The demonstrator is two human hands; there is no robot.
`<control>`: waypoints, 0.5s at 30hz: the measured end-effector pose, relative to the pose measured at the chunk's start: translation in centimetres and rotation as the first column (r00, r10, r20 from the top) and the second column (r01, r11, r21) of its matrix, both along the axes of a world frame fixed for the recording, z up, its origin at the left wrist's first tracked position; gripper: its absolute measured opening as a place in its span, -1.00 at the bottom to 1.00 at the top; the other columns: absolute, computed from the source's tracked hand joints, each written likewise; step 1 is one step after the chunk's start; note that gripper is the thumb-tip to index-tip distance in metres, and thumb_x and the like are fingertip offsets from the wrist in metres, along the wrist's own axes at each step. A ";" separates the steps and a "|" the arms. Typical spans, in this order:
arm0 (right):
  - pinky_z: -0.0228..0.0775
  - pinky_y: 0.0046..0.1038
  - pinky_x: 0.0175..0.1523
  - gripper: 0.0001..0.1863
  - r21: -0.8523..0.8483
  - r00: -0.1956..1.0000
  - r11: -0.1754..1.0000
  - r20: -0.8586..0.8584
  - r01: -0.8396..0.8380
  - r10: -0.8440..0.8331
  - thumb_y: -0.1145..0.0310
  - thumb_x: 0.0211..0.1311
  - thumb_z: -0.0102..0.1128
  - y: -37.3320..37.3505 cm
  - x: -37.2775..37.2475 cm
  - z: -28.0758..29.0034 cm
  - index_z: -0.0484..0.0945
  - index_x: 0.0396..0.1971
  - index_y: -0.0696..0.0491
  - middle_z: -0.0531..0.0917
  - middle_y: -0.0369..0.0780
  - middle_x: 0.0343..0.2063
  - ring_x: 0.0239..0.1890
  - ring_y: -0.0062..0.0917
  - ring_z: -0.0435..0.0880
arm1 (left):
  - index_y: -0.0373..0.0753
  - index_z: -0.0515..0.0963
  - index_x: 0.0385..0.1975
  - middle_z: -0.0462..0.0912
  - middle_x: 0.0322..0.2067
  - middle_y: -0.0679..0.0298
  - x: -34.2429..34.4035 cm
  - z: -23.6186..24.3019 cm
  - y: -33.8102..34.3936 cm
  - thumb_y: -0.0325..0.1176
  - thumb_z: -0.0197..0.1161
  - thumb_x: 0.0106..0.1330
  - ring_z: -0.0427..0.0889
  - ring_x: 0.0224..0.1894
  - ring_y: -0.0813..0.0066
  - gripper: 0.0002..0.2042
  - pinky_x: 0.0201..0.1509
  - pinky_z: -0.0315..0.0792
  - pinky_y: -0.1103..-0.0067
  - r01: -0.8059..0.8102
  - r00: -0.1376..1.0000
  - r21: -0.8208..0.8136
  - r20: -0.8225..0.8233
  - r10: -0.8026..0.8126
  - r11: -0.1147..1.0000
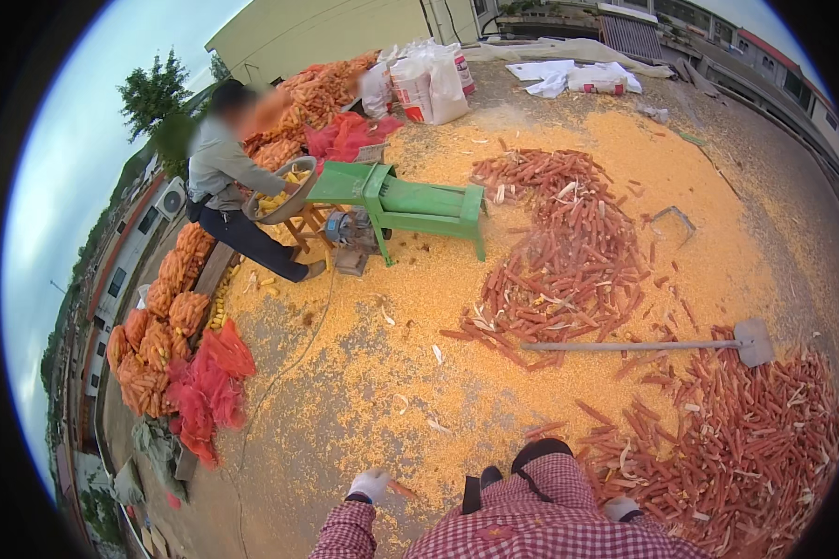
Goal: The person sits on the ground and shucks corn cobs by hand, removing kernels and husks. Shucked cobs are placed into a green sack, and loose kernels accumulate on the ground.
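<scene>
My left hand (370, 485), in a white glove, hangs beside my body at the bottom middle. Its fingers are closed on a bare reddish corn cob (402, 489) that sticks out to the right. Only part of my right hand (621, 509) shows, also white-gloved, by my checked shirt; its fingers are hidden. Near it spreads a large pile of shelled cobs (755, 447). A shovel (643, 346) with a long wooden handle lies between this pile and a second heap of cobs (569, 252) farther off. Loose yellow kernels (364, 373) cover much of the ground.
A green corn sheller (429, 200) stands ahead, where a co-worker (228, 177) tips a basin of corn ears (284, 191). Filled sacks (158, 335) and red mesh bags (213, 382) line the left. White sacks (429, 84) stand behind. A cable (289, 368) crosses the ground.
</scene>
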State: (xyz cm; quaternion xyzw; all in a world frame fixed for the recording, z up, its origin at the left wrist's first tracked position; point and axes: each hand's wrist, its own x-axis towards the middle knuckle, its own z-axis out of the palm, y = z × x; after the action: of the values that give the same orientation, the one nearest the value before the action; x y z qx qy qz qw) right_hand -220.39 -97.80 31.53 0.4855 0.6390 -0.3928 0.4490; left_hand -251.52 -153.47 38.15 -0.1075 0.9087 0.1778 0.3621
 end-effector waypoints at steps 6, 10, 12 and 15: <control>0.48 -0.20 0.11 -0.56 0.017 0.991 0.999 -0.135 0.029 -0.026 0.13 0.44 0.04 4.3 -10.5 -0.2 0.62 0.10 0.12 0.67 -0.06 0.03 0.06 -0.17 0.63 | -0.33 0.67 -0.04 0.75 -0.25 0.14 -10.8 -3.6 6.8 -0.12 0.21 0.29 0.71 -0.23 0.36 -0.58 -0.10 0.55 0.46 0.080 0.996 0.135 -0.038 -0.075 0.988; 0.48 -0.16 0.06 -0.58 0.137 0.962 0.989 -0.272 0.061 -0.022 0.14 0.37 0.10 9.9 -16.4 -1.9 0.64 0.00 0.15 0.70 -0.03 -0.07 -0.01 -0.15 0.66 | -0.38 0.66 -0.07 0.75 -0.24 0.14 -12.1 2.5 16.1 -0.20 0.21 0.33 0.70 -0.25 0.41 -0.64 -0.17 0.56 0.51 -0.077 0.982 0.116 0.181 0.055 0.990; 0.48 -0.17 0.04 -0.60 0.229 0.887 0.964 -0.462 0.137 -0.016 0.14 0.31 0.13 11.5 -19.2 -3.7 0.67 -0.08 0.14 0.72 0.00 -0.16 -0.07 -0.13 0.68 | -0.38 0.66 -0.06 0.75 -0.27 0.17 -13.8 0.9 14.5 -0.19 0.22 0.33 0.69 -0.27 0.44 -0.63 -0.18 0.56 0.51 0.045 0.968 0.181 0.236 -0.088 0.982; 0.49 -0.19 0.05 -0.65 0.300 0.850 0.949 -0.520 0.095 0.080 0.16 0.26 0.15 14.9 -23.3 -3.2 0.68 -0.13 0.10 0.72 0.01 -0.19 -0.08 -0.11 0.69 | -0.39 0.65 -0.05 0.75 -0.28 0.18 -16.6 0.6 17.6 -0.20 0.22 0.34 0.69 -0.27 0.46 -0.62 -0.17 0.55 0.52 0.159 0.967 0.122 0.180 -0.180 0.980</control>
State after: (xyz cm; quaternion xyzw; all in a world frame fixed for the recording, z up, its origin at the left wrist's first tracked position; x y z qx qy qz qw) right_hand -243.67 -82.85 28.28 0.4272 0.7896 -0.4054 0.1721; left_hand -268.14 -135.87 38.78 -0.0264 0.8651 0.1832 0.4661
